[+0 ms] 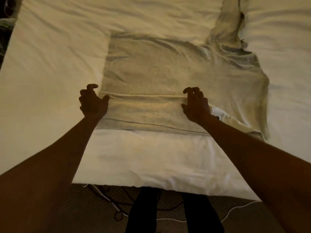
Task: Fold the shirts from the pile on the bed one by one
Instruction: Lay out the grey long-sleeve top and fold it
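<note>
**Clerk:** Item one?

**Operator:** One pale cream cotton shirt [168, 73], spread flat on the white bed sheet [50, 64], mid-scene, hem nearest me. I judged it was laid out flat for folding.

**Clerk:** Hands?

**Operator:** The left hand [93, 101] sat at the shirt's left edge and the right hand [196, 105] toward its right. They were at either end of a raised crease [144, 95], presumably marking a fold line. The fingers were curled like claws. I could not tell whether they pinched cloth.

**Clerk:** Unclear entries?

**Operator:** The light was dim. At far right, crumpled cloth [227, 22], either a sleeve or another shirt, ran out of frame. I saw no pile.
</note>
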Demonstrator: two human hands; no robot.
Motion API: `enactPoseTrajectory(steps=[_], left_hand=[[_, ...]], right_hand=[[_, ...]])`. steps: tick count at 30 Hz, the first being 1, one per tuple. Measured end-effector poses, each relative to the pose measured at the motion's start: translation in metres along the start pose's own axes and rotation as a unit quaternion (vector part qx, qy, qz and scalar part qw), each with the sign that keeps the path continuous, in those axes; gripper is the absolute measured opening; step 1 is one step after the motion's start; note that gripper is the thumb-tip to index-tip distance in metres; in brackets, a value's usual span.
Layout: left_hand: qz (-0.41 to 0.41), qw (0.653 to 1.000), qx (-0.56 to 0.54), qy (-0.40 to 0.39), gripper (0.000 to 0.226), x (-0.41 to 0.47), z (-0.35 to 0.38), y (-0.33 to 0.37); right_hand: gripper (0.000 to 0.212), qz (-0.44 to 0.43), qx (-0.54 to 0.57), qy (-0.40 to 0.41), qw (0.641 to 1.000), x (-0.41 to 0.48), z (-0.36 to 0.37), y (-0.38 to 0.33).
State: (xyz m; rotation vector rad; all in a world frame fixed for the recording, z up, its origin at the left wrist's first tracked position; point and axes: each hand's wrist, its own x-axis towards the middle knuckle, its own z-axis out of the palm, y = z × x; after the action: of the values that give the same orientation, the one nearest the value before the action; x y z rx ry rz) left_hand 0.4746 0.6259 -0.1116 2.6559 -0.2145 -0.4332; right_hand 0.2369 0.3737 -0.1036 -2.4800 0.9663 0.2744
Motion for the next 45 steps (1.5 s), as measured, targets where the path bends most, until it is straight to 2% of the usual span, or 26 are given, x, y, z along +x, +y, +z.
enactPoseTrajectory(steps=[2, 4, 7, 8, 10, 12, 14, 16, 19, 22, 24, 25, 28, 30, 31, 33, 35, 37, 40, 43, 45], left_hand=[[0.071, 0.996, 0.005, 0.048, 0.044, -0.019, 0.022, 0.033], [0.16, 0.985, -0.041, 0.05, 0.037, -0.04, 0.051, 0.073], [0.271, 0.957, -0.087, -0.06, 0.033, -0.084, 0.1, 0.145], [0.298, 0.945, -0.085, -0.1, 0.033, -0.102, 0.116, 0.171], [0.37, 0.916, -0.029, -0.154, 0.037, -0.135, 0.147, 0.212], [0.419, 0.879, 0.105, -0.203, 0.047, -0.155, 0.168, 0.239], [0.409, 0.837, 0.239, -0.275, 0.047, -0.156, 0.179, 0.258], [0.368, 0.807, 0.315, -0.339, 0.037, -0.148, 0.184, 0.271], [0.336, 0.789, 0.378, -0.349, 0.035, -0.136, 0.186, 0.28], [0.299, 0.802, 0.404, -0.322, 0.036, -0.137, 0.188, 0.28], [0.312, 0.808, 0.414, -0.28, 0.041, -0.146, 0.192, 0.277], [0.323, 0.816, 0.41, -0.249, 0.046, -0.151, 0.195, 0.275], [0.359, 0.868, 0.316, -0.132, 0.058, -0.172, 0.205, 0.263], [0.394, 0.882, 0.249, -0.066, 0.056, -0.19, 0.207, 0.259], [0.404, 0.883, 0.229, -0.063, 0.052, -0.198, 0.21, 0.257], [0.387, 0.891, 0.201, -0.128, 0.037, -0.207, 0.213, 0.253], [0.331, 0.89, 0.179, -0.258, 0.029, -0.202, 0.214, 0.249], [0.289, 0.886, 0.145, -0.333, 0.023, -0.186, 0.209, 0.255], [0.292, 0.893, 0.105, -0.326, 0.012, -0.155, 0.191, 0.278], [0.306, 0.897, 0.084, -0.306, 0.01, -0.117, 0.172, 0.302], [0.293, 0.903, 0.06, -0.309, 0.009, -0.09, 0.162, 0.317]], right_hand=[[0.046, 0.006, 0.01, 0.009, 1.0, -0.006, -0.007, 0.025], [0.041, 0.04, 0.043, 0.028, 0.998, -0.015, -0.016, 0.057], [0.036, 0.117, 0.103, 0.099, 0.983, -0.03, -0.034, 0.107], [0.038, 0.13, 0.103, 0.094, 0.982, -0.034, -0.039, 0.124], [0.049, 0.139, 0.055, 0.011, 0.989, -0.045, -0.045, 0.157], [0.056, 0.131, -0.01, -0.105, 0.986, -0.056, -0.048, 0.183], [0.047, 0.112, -0.039, -0.163, 0.979, -0.064, -0.05, 0.206], [0.036, 0.113, -0.018, -0.182, 0.977, -0.07, -0.055, 0.224], [0.033, 0.157, 0.045, -0.213, 0.963, -0.074, -0.062, 0.246], [0.039, 0.178, 0.046, -0.234, 0.955, -0.075, -0.062, 0.256], [0.042, 0.191, 0.033, -0.241, 0.951, -0.076, -0.063, 0.257], [0.05, 0.202, 0.022, -0.238, 0.95, -0.076, -0.065, 0.258], [0.08, 0.254, -0.008, -0.224, 0.941, -0.08, -0.071, 0.264], [0.087, 0.277, -0.023, -0.239, 0.931, -0.082, -0.079, 0.267], [0.089, 0.275, -0.043, -0.253, 0.927, -0.08, -0.084, 0.267], [0.091, 0.268, -0.078, -0.29, 0.915, -0.069, -0.096, 0.26], [0.09, 0.274, -0.079, -0.313, 0.906, -0.051, -0.107, 0.249], [0.086, 0.271, -0.079, -0.295, 0.913, -0.03, -0.118, 0.234], [0.074, 0.251, -0.049, -0.239, 0.937, 0.001, -0.127, 0.213], [0.055, 0.231, 0.006, -0.205, 0.951, 0.031, -0.13, 0.198], [0.051, 0.219, 0.027, -0.177, 0.959, 0.052, -0.131, 0.193]])
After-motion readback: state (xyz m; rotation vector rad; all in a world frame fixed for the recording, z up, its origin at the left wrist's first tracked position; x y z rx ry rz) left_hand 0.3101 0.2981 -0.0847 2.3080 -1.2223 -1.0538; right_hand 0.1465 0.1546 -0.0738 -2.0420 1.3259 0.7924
